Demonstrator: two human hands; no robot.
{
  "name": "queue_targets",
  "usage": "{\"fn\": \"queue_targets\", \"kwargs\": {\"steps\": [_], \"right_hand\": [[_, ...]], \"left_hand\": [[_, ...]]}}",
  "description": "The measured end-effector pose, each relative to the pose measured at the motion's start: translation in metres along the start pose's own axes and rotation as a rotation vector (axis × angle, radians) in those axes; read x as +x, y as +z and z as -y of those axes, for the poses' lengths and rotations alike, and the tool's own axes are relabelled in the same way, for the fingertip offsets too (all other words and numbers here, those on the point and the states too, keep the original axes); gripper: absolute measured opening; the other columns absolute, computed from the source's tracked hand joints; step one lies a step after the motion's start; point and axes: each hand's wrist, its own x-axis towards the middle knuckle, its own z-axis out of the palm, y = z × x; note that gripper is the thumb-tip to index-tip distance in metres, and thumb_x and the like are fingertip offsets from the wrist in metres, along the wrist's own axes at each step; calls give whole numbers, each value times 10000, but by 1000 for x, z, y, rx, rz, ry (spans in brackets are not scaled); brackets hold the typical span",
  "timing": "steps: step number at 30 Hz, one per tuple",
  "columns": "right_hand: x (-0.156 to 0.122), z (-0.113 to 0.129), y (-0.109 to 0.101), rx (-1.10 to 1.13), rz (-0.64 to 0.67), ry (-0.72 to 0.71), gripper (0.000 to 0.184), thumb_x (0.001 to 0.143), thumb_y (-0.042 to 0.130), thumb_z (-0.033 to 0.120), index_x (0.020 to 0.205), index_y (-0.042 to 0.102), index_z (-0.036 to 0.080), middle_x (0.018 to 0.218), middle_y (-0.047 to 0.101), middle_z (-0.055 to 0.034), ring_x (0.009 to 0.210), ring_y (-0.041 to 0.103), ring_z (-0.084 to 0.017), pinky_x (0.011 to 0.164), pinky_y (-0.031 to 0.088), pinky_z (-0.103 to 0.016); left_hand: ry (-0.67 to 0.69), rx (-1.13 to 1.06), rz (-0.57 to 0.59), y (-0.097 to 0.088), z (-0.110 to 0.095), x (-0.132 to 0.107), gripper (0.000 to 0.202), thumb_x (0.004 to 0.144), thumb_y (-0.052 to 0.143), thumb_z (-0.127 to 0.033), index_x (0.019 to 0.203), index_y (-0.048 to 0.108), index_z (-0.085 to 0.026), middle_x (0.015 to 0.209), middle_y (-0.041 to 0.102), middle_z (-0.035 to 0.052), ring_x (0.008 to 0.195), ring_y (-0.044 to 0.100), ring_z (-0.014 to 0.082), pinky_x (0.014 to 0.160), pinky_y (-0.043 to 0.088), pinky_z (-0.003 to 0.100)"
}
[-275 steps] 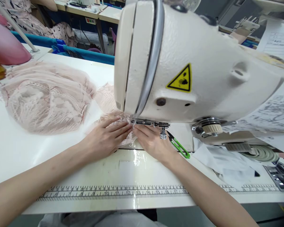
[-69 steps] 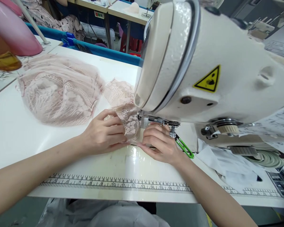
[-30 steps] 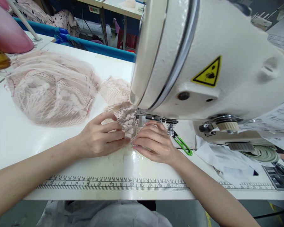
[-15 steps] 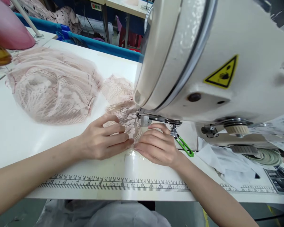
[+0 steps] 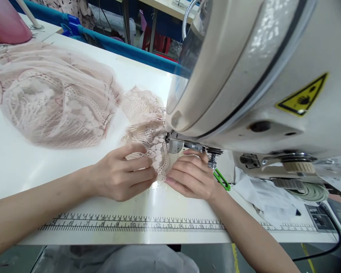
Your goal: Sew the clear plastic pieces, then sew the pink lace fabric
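A strip of pale pink lace lies under the needle area of a sewing machine. My left hand has its fingers curled over the lace's left edge, thumb and fingertips together on it. From the other side, my right hand pinches the lace's near right edge, close below the presser-foot area. The fingertips of both hands partly cover the cloth between them. More of the same lace spreads out behind, joining or touching a larger heap of sheer pink lace fabric on the left.
A printed ruler strip runs along the near table edge. Right of my right hand lie green thread snips, white scraps and a coiled greenish band. A blue cloth trough borders the far edge. A pink object stands far left.
The view has shifted, so the machine head looks larger and farther right. My hands stay at the lace, with a slightly wider gap between their fingertips.
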Motion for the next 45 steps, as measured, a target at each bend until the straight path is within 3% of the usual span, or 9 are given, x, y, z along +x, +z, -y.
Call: {"fn": "queue_targets", "kwargs": {"steps": [12,20,28,30,32,34,36,41,45], "right_hand": [[3,3,5,78,12,-16,92,823,737,254,843,671,193,801,712,0,797,649,-152,787,534,-326],[1,5,7,110,49,20,12,871,677,225,860,676,230,804,700,41,797,634,-122,843,501,-301],[5,7,8,144,0,58,122,854,665,122,784,658,222,743,696,42,731,606,-106,810,507,-327],[6,7,7,181,2,75,110,854,668,121,796,652,214,750,699,36,735,609,-113,797,510,-340],[6,7,6,221,12,86,85,831,698,120,834,655,193,764,704,18,738,611,-128,785,513,-357],[6,7,5,257,19,104,97,813,717,114,850,657,180,774,706,-1,738,609,-140,773,513,-367],[7,6,5,283,3,117,99,809,715,105,844,655,175,773,703,-12,736,608,-148,755,511,-371],[6,6,6,316,-43,102,123,795,716,77,863,656,161,785,697,-23,747,617,-157,741,507,-377],[5,6,7,314,-55,85,145,786,719,66,871,658,166,794,699,-14,752,626,-157,758,510,-386]], "left_hand": [[4,24,6,-1,0,0,130,854,641,-97,774,628,-199,741,651,-54,728,610,107,811,495,338],[6,12,5,-1,0,0,107,860,627,-95,800,626,-183,731,658,-49,728,611,112,826,479,344],[39,80,-2,0,3,0,106,838,666,-115,799,641,-210,750,680,-61,731,611,118,809,487,339],[36,77,51,-2,9,-1,59,850,663,-174,904,660,-198,851,709,-30,815,624,156,826,485,366],[-49,-1,201,-5,16,0,175,859,653,-260,1013,651,-177,995,709,24,932,623,204,874,477,396],[-171,-116,354,-11,21,2,242,851,650,-317,1045,638,-174,1085,683,60,1006,608,230,919,462,407],[-230,-194,416,-16,22,3,238,841,652,-323,1026,634,-173,1092,672,72,998,607,228,915,456,390],[-186,-155,428,-29,16,-13,161,879,608,-271,1014,619,-185,1047,689,56,981,620,203,864,442,350],[-214,-24,311,-36,8,-32,139,876,624,-239,1013,611,-219,957,715,3,925,643,162,819,445,321]]}}
